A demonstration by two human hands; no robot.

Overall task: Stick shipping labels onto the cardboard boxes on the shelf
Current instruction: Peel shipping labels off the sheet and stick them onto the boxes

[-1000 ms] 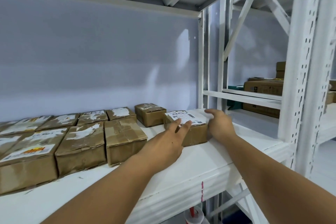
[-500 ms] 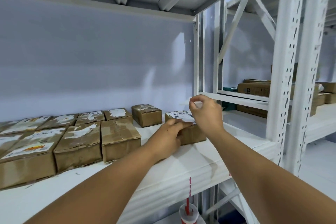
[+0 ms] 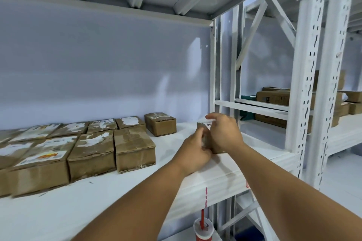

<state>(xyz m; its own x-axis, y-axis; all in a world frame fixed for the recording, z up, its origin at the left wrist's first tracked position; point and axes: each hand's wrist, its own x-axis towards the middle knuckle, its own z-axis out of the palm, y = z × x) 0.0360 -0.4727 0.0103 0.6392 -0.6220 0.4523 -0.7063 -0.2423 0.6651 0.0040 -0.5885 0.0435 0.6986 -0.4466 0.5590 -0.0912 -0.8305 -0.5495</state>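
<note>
Bright, even light; wide-angle edge distortion.

I count at least nine cardboard boxes [image 3: 135, 150] left of my left hand [image 3: 195, 150], one box [image 3: 203, 135] between it and my right hand [image 3: 223, 135], one red cup [image 3: 202, 231] below.

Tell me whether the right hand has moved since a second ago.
Yes. The right hand has left the right end of the labelled cardboard box and now sits over its top, shifted left toward the rear white shelf upright.
</note>
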